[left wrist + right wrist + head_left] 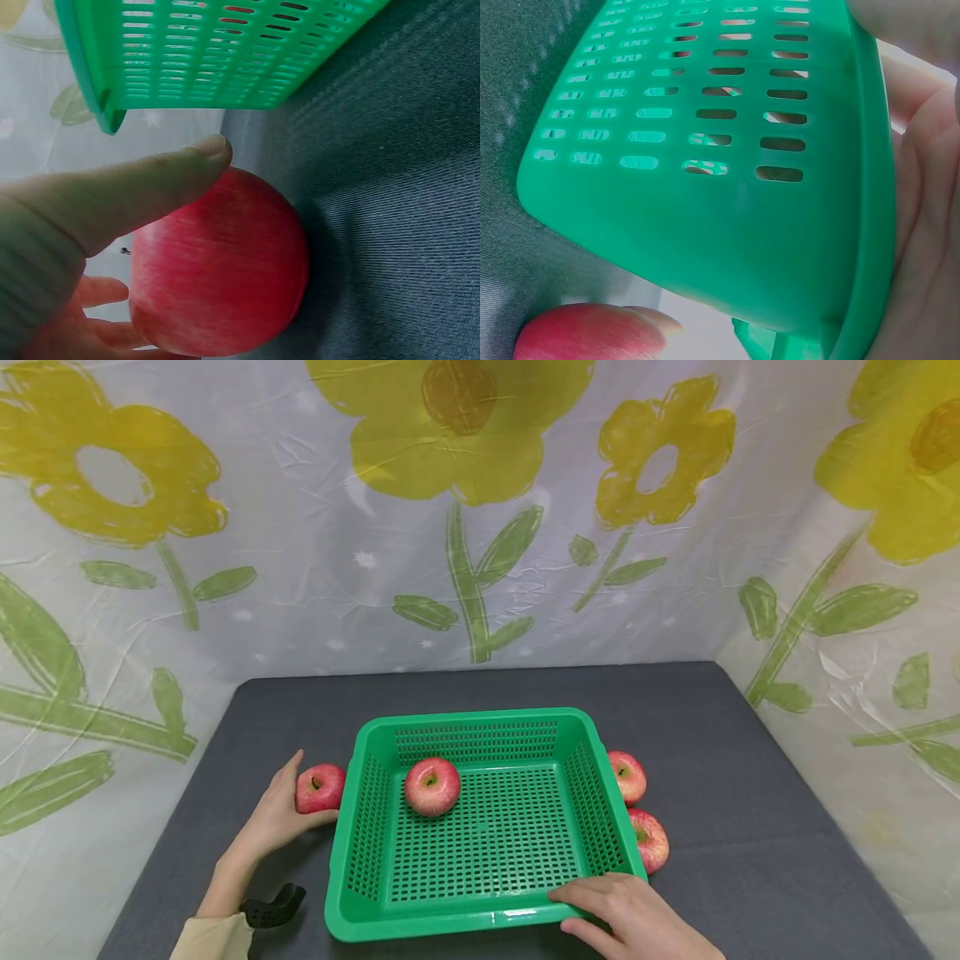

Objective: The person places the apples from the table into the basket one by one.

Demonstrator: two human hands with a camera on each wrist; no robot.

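My left hand is round a red apple on the table, left of a green plastic basket. In the left wrist view, the thumb lies along the apple's basket-facing side, with other fingers on its far side. My right hand holds the basket's near right rim, fingers over the edge and thumb outside. That rim runs beside the palm in the right wrist view. Inside the basket, toward its back left, sits one apple.
Two more apples, one farther back and one nearer, lie against the basket's right side, partly hidden by its rim. Dark grey cloth covers the table. A flower-printed sheet hangs behind and at both sides.
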